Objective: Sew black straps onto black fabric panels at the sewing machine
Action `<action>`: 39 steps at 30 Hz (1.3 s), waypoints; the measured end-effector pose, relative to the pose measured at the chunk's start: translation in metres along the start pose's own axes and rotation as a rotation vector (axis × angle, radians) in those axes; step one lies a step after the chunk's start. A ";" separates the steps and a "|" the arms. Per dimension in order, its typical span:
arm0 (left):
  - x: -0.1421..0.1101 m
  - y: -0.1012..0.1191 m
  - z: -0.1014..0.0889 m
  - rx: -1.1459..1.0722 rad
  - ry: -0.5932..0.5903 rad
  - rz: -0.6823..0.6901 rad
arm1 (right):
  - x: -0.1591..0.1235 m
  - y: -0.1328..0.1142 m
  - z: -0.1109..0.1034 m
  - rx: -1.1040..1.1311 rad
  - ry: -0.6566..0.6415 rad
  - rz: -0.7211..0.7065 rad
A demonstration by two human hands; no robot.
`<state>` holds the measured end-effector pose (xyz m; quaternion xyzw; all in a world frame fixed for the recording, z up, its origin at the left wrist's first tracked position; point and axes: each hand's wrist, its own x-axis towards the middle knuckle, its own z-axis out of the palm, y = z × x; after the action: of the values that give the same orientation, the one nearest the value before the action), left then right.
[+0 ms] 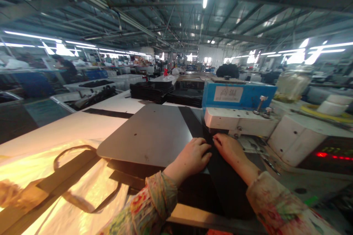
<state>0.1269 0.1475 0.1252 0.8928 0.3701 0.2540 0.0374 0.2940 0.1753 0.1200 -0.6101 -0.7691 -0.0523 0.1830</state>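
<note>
A long black strip of sheet material runs over the metal plate and down toward me, beside a table machine with a blue housing and white arm. My left hand has curled fingers on the strip's left edge, with the wrist over the metal plate. Close by, my right hand pinches the strip's right side just in front of the machine's arm. The fingertips of both hands almost meet. Where the strip passes by the machine is partly hidden.
Stacks of black pieces lie behind the plate. To the left are a white tabletop and clear plastic with a strapped brown bag. A display box and a jar stand right. Another person sits far left.
</note>
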 end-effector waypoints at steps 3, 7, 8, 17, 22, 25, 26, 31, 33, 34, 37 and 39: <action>0.000 0.000 0.000 0.008 0.000 0.002 | 0.000 0.000 0.000 -0.001 0.007 -0.016; 0.000 0.000 -0.001 0.012 -0.007 0.011 | 0.000 0.000 0.000 -0.002 0.003 -0.022; 0.000 0.000 -0.001 0.012 -0.009 0.012 | 0.000 0.000 0.000 -0.004 0.002 -0.022; 0.001 0.001 -0.002 0.005 -0.023 0.009 | 0.000 -0.002 -0.002 -0.010 -0.004 -0.018; 0.001 -0.001 -0.002 -0.007 -0.040 -0.002 | 0.000 -0.001 0.000 -0.027 -0.003 -0.015; 0.002 -0.002 -0.001 -0.008 -0.035 -0.009 | 0.000 0.001 0.002 -0.037 -0.002 -0.017; 0.003 -0.002 -0.001 -0.006 -0.032 -0.014 | 0.000 0.001 0.003 -0.039 0.001 -0.017; 0.007 -0.001 -0.003 0.040 -0.044 -0.048 | 0.001 -0.001 0.002 -0.054 0.012 -0.013; 0.010 -0.001 -0.003 0.064 -0.059 -0.062 | 0.002 -0.002 0.002 -0.070 0.013 -0.010; 0.010 -0.001 -0.003 0.072 -0.066 -0.068 | 0.002 -0.002 0.002 -0.076 0.013 -0.009; 0.013 -0.002 -0.003 0.095 -0.081 -0.075 | 0.001 -0.003 0.000 -0.084 0.007 -0.003; 0.014 -0.003 -0.004 0.120 -0.089 -0.083 | 0.001 -0.004 -0.001 -0.088 0.006 -0.002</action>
<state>0.1314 0.1588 0.1336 0.8877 0.4194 0.1896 0.0106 0.2905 0.1749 0.1217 -0.6165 -0.7662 -0.0881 0.1584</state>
